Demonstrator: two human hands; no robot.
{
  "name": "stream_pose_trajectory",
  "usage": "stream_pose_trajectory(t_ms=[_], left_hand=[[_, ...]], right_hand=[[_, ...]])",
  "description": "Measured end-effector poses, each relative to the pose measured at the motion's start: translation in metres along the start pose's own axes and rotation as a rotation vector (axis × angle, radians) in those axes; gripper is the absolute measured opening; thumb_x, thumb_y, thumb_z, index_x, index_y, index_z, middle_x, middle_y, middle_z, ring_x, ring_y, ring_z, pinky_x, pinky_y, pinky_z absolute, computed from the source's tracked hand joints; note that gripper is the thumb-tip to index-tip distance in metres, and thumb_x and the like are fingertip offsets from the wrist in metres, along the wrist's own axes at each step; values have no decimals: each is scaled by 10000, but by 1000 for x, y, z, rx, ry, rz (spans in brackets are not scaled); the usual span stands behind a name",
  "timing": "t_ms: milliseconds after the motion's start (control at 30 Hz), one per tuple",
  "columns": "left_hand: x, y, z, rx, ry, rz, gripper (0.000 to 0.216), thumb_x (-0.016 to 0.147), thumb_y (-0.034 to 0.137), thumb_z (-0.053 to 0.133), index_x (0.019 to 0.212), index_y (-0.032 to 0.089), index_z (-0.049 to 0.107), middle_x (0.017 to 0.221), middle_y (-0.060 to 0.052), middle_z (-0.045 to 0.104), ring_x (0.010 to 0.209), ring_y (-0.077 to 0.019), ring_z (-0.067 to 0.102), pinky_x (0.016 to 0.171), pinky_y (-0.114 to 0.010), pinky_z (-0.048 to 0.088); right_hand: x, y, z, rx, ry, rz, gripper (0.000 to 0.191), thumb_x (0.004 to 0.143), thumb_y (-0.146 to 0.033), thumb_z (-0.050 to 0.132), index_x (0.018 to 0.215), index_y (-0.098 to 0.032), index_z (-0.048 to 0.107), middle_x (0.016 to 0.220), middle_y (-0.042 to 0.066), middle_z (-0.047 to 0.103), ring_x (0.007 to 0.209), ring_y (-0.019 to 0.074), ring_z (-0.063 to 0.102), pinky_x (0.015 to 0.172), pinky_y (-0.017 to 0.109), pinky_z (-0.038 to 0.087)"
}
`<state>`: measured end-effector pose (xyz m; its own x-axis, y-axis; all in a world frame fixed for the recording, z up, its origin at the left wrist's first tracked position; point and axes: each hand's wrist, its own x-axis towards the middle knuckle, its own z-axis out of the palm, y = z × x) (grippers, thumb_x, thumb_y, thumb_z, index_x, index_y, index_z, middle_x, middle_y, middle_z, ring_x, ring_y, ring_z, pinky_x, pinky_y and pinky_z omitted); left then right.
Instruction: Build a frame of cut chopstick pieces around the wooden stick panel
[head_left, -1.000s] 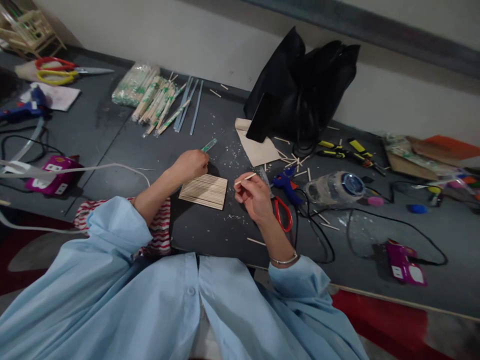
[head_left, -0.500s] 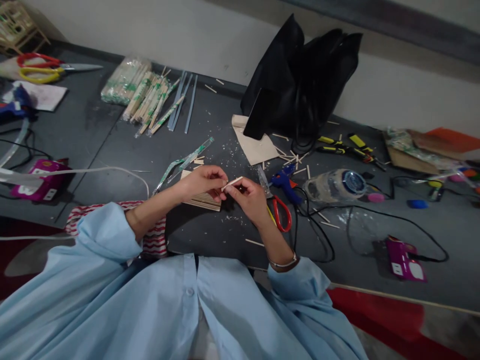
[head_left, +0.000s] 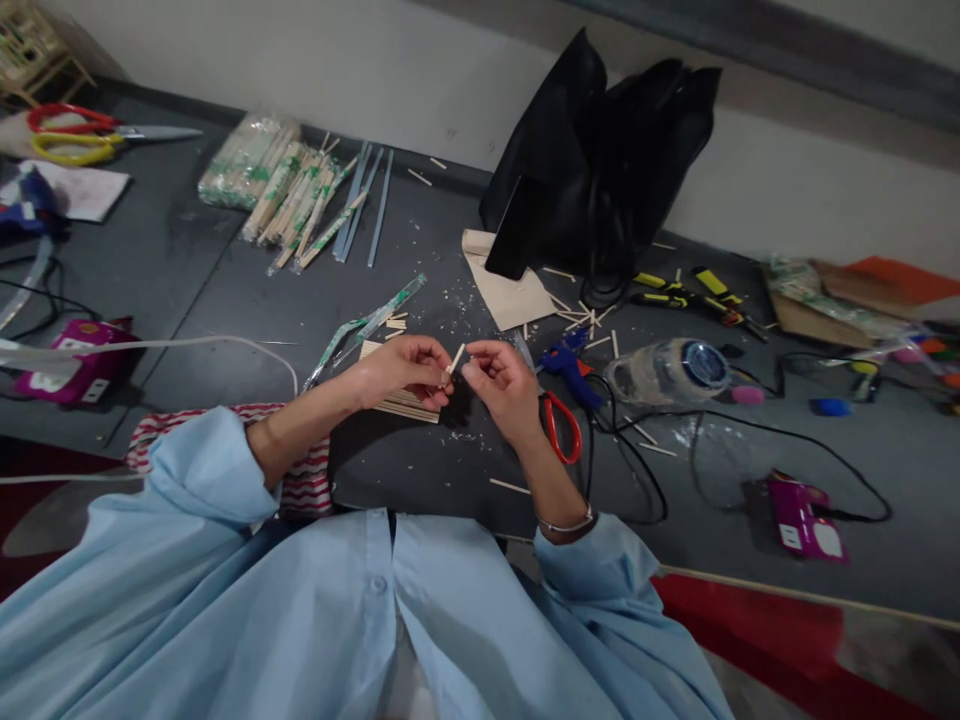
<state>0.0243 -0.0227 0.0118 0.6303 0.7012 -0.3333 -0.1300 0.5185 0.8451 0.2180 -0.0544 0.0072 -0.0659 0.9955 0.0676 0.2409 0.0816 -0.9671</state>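
Between the thumb and fingers of my left hand is a short piece of wooden stick, tilted upward. My right hand is just right of it, thumb and index finger slightly apart near the stick's upper end, with nothing visible in them. Under my left hand lies a flat panel of wooden sticks set side by side, partly covered by the hand. A few short stick pieces and a torn clear-and-green wrapper lie behind it. Red-handled scissors are beside my right wrist, their blades partly hidden.
A blue glue gun with its black cable and a clear plastic bottle lie to the right. Wrapped chopsticks are at the back left. A black bag stands against the wall. Cut sticks and crumbs are scattered about.
My right hand has let go of the stick piece and moved slightly right, its fingers parting. The stick, now in my left hand, has turned more upright.
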Motion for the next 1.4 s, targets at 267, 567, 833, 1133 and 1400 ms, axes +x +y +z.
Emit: stream_pose_trajectory(t_ms=[267,567,833,1133,1400], left_hand=[[1,-5,2,-33,2,-48,269,756,141,779,964,118,609,762,-35,736,663,-161,745,575,-244,592],[2,-8,0,-30,3,-21,254,772,171,787,945,116,609,789,-47,744,687,-150,745,598,-237,593],[1,-6,2,-49,15,-33,280,743,161,816,940,107,624,767,-43,738,666,-146,737,588,-231,590],[5,-8,0,64,58,78,406,769,146,787,1106,131,561,723,7,721,628,-133,726,598,-230,581],[5,-4,-8,186,160,204,429,794,106,710,1167,145,499,705,27,708,645,-129,721,622,-235,584]], right_hand=[[1,7,6,105,24,72,283,782,-387,761,1004,-240,663,835,-2,650,723,134,579,588,252,450],[1,13,9,114,31,92,315,772,-418,759,1013,-242,655,923,21,663,772,141,591,556,238,441],[0,10,10,116,43,91,317,773,-420,763,1006,-238,648,913,18,654,759,135,581,550,234,434],[3,4,-1,-27,85,28,304,820,-429,705,1048,-244,627,903,11,657,776,151,607,693,290,503],[-50,-6,-72,-1181,-8,119,447,912,-423,560,1274,-166,606,1010,164,701,901,317,644,798,431,507]])
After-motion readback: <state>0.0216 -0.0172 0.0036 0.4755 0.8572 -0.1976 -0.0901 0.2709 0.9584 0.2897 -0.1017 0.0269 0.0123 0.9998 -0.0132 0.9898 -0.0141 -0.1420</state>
